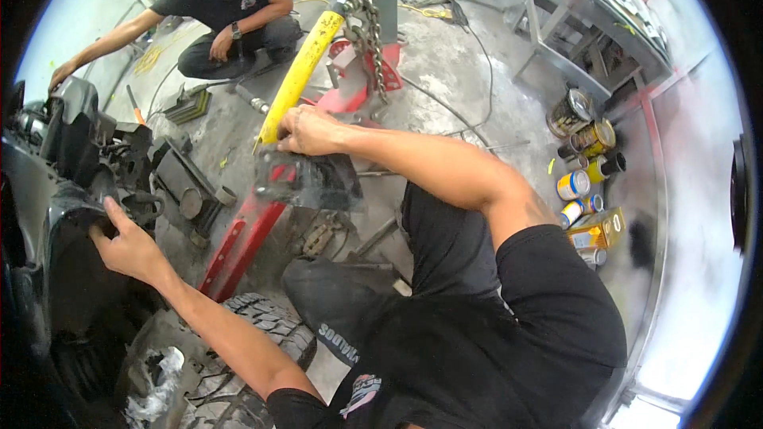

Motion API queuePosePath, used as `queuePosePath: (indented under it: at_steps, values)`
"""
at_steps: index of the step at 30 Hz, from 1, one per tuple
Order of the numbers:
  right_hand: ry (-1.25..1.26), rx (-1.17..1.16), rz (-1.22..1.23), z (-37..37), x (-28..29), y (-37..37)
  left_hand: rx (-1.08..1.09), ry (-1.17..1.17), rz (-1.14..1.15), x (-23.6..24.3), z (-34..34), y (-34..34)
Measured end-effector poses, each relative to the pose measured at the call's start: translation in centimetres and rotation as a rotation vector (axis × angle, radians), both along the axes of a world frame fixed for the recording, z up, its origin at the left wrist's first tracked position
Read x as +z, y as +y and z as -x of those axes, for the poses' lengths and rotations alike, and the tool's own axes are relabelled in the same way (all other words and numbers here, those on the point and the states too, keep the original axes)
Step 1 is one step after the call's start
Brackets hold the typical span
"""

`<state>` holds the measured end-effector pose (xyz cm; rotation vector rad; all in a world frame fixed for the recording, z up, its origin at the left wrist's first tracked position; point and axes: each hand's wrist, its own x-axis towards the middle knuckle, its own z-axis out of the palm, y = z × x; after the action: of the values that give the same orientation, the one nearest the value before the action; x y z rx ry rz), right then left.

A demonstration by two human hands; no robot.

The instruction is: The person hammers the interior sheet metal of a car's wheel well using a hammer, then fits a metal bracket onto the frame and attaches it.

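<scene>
My left hand reaches to a dark car body panel at the left. Its thumb lies on the panel's edge and the fingers curl behind it. My right hand is closed, fingers bent, beside the lower end of a yellow tube that slants up to a steel chain. What those fingers hold is hidden. Just below that hand, a black plate-like piece rests over a red steel beam with holes along it.
A person in black squats at the far left, one hand on the vehicle. A tire lies under my left arm. Several cans stand along the right wall, near a metal bench. Cables cross the floor.
</scene>
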<state>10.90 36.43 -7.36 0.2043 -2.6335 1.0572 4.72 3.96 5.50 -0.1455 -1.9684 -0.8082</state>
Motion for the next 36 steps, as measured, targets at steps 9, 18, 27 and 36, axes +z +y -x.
queuePosePath:
  at_steps: [9, 18, 27, 36]
  values:
    - [0.033, -0.136, -0.268, -2.6, -0.3, 3.6, 0.072, -0.033, 0.110, 0.1, 1.1, -0.4]
    - [-0.046, -0.134, -0.297, -4.3, -0.3, 6.6, 0.021, 0.013, 0.130, -0.9, 2.2, -0.9]
    - [-0.116, -0.272, -0.335, -5.0, -1.9, 10.5, 0.046, 0.025, 0.103, -0.4, 1.5, -0.3]
    - [-0.076, -0.238, -0.303, -5.5, -0.8, 10.2, 0.242, -0.094, 0.149, -1.0, 3.2, -1.4]
